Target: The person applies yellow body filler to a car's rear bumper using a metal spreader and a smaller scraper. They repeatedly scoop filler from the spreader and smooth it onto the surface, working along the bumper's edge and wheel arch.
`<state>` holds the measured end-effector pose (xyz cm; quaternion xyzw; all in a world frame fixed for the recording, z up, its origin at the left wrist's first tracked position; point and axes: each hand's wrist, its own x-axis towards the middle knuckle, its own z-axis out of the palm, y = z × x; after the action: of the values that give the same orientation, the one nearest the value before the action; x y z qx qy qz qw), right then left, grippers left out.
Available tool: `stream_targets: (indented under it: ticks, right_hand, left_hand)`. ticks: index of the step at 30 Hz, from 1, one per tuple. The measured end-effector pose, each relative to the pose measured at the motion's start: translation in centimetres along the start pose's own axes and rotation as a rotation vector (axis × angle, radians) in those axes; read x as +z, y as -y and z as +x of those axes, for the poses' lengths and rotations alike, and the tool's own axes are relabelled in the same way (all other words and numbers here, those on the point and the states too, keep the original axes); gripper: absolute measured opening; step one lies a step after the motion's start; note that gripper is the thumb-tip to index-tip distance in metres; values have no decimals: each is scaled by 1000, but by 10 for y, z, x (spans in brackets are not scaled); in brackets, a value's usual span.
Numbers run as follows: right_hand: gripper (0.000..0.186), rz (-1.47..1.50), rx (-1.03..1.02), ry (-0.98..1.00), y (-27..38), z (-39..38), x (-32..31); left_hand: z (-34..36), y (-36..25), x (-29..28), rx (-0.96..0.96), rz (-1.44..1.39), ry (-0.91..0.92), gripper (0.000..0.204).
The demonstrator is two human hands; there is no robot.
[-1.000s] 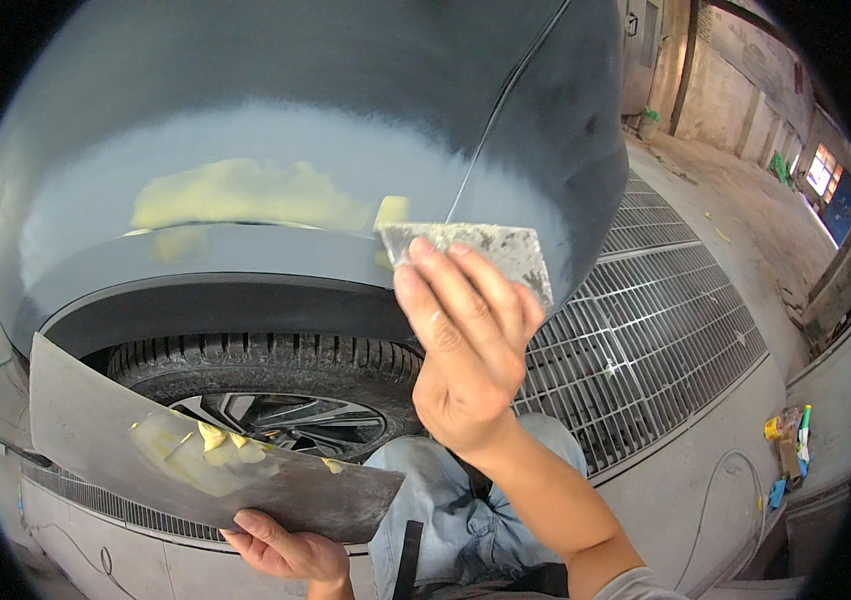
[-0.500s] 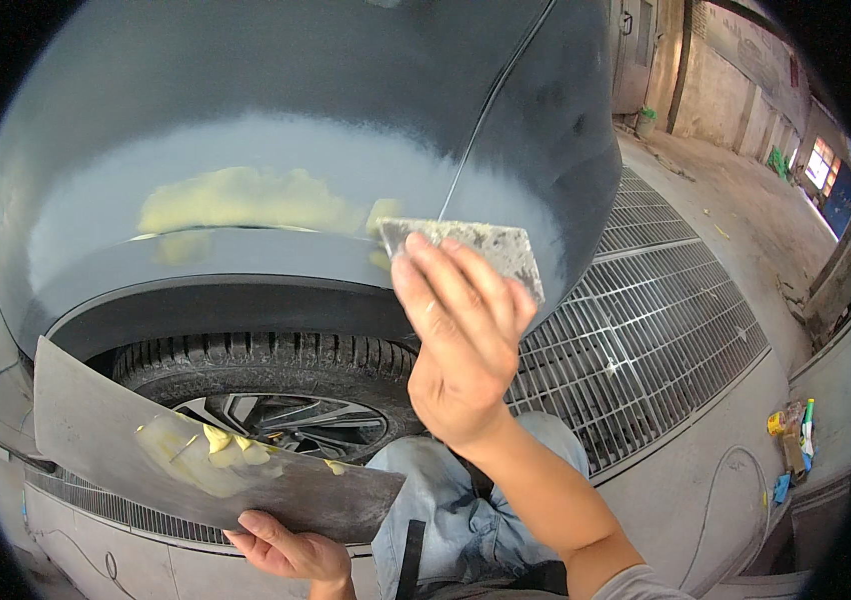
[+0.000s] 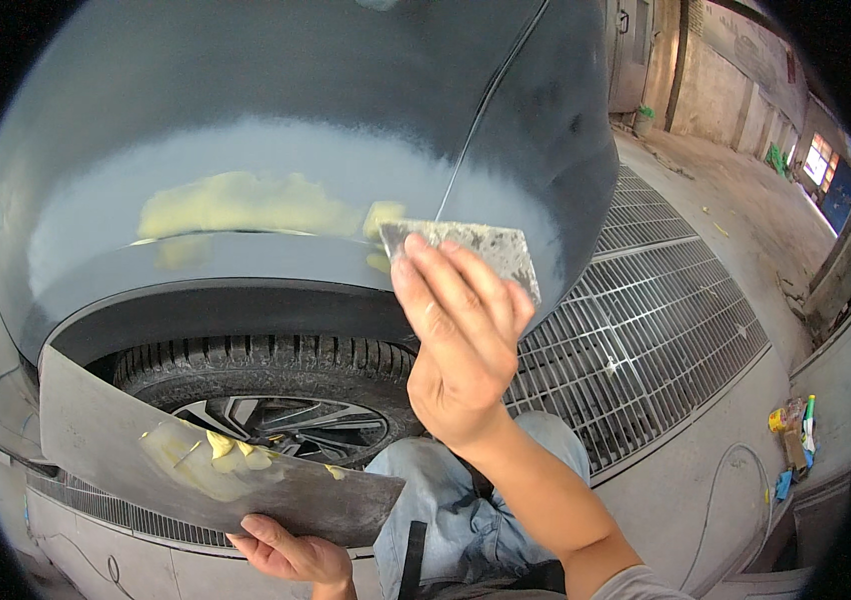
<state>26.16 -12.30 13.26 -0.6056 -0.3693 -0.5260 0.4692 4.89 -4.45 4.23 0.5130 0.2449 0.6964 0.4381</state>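
My right hand point(image 3: 466, 345) grips a flat metal putty spreader point(image 3: 501, 248), its surface speckled with grey residue. The spreader's left corner is at a small yellow putty patch point(image 3: 384, 214) on the car's grey-primed body panel point(image 3: 276, 145), beside the panel seam. Whether its edge presses on the panel is hard to see. Left of it, a longer smear of yellow filler point(image 3: 246, 203) runs above a crease. Lower down, my left hand point(image 3: 296, 552) holds the near edge of a wide grey mixing board point(image 3: 96, 425), thumb on top. Lumps of yellow putty point(image 3: 228, 446) lie on that board.
Behind the board is the car's tyre point(image 3: 276, 360) under the wheel arch. Metal floor grating point(image 3: 646, 320) runs along the right. My knees in jeans point(image 3: 506, 500) are close below. Small supplies point(image 3: 796, 440) and a thin hose point(image 3: 711, 510) lie at the right.
The board has shifted very slightly right and down in the picture. My right hand and the spreader stay almost where they were, with slightly more of the small putty patch showing.
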Motion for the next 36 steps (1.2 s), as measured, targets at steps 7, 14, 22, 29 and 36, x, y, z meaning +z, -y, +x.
stream_targets:
  ticks: [7, 14, 22, 29, 36]
  right_hand:
    - [41, -11, 5, 14, 1, 1, 14]
    - [38, 15, 3, 9, 5, -8, 0]
    - [40, -25, 8, -14, -7, 9, 16]
    - [39, 13, 7, 17, 5, -13, 5]
    - [41, -25, -4, -26, -4, 15, 11]
  left_hand:
    - [-3, 3, -2, -29, -38, -31, 44]
    - [-1, 0, -5, -42, -22, -4, 43]
    - [-1, 3, -7, -1, -20, -1, 43]
    - [-6, 0, -6, -18, -14, 29, 43]
    - [-5, -1, -8, -1, -28, 53, 45]
